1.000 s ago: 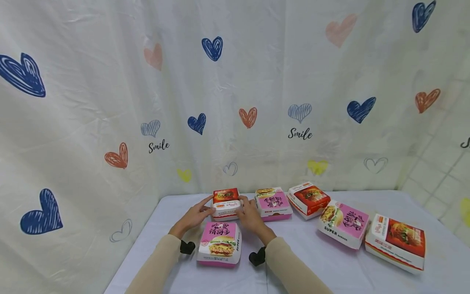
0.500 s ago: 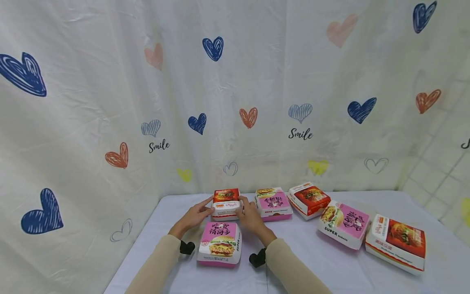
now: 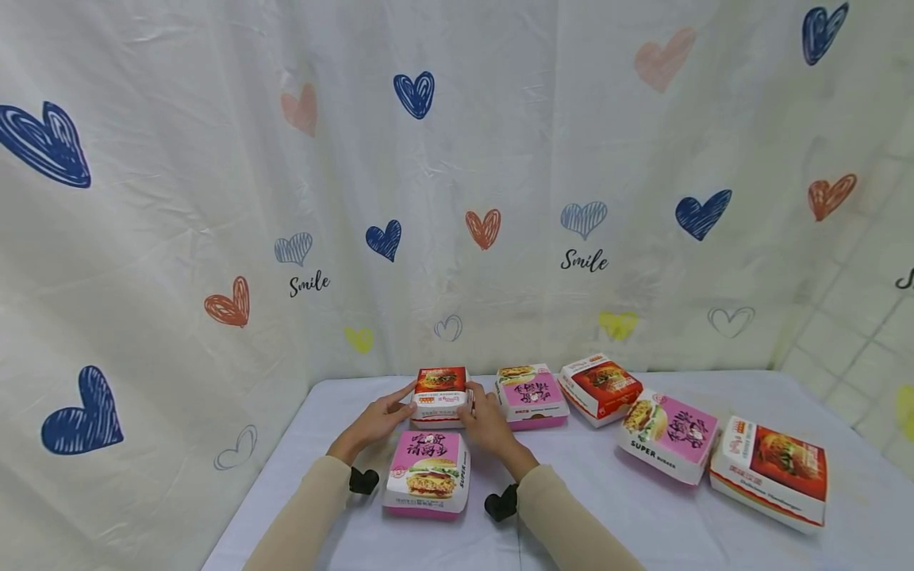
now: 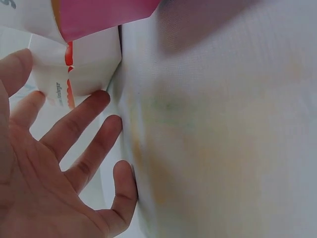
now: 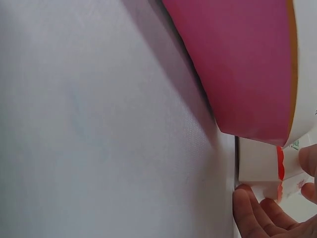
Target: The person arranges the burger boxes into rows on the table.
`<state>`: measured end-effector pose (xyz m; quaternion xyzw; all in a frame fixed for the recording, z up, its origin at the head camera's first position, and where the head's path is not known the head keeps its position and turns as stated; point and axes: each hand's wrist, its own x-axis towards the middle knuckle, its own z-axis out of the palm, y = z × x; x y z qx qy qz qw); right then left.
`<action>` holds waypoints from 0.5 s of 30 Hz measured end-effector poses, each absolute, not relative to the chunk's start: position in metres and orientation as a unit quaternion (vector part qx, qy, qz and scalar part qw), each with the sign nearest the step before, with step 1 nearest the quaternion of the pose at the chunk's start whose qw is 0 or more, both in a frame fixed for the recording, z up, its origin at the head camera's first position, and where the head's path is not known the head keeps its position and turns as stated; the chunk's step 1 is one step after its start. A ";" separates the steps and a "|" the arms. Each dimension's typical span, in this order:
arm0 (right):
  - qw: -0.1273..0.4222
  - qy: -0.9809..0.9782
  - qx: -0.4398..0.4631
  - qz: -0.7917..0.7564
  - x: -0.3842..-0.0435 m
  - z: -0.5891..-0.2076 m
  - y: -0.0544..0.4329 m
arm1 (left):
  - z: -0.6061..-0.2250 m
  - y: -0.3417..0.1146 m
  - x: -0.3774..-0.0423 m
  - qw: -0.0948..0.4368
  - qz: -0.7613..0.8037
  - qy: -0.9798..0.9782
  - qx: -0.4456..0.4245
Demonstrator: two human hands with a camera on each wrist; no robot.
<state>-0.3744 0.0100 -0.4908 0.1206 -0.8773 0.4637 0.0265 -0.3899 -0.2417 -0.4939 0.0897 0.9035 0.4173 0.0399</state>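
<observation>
Long sleeves, plain beige: left sleeve (image 3: 303, 511), right sleeve (image 3: 571, 515), both ending at the wrist. Inner wrists: left black heart-shaped piece (image 3: 365, 481), right black heart-shaped piece (image 3: 501, 501). Left hand (image 3: 375, 426) and right hand (image 3: 489, 426): bare.

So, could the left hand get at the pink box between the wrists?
Likely yes: nothing covers or blocks the pink box, though the left hand touches the red box beyond it.

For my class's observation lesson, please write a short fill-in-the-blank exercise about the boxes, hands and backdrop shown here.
1. The box touched by the left hand and right hand has a ____ and white top.
2. In the head view, ____ boxes sit on the tablecloth.
3. The English word on the backdrop is ____.

Missing words: red; six; Smile.
</observation>
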 end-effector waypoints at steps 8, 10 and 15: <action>0.025 -0.876 0.119 0.467 -0.373 -0.491 0.010 | -0.493 -0.241 -0.389 0.046 0.419 0.903 0.087; 0.027 -0.876 0.119 0.468 -0.373 -0.491 0.010 | -0.492 -0.241 -0.389 0.047 0.419 0.903 0.087; 0.028 -0.877 0.115 0.466 -0.374 -0.492 0.011 | -0.491 -0.240 -0.389 0.048 0.418 0.903 0.088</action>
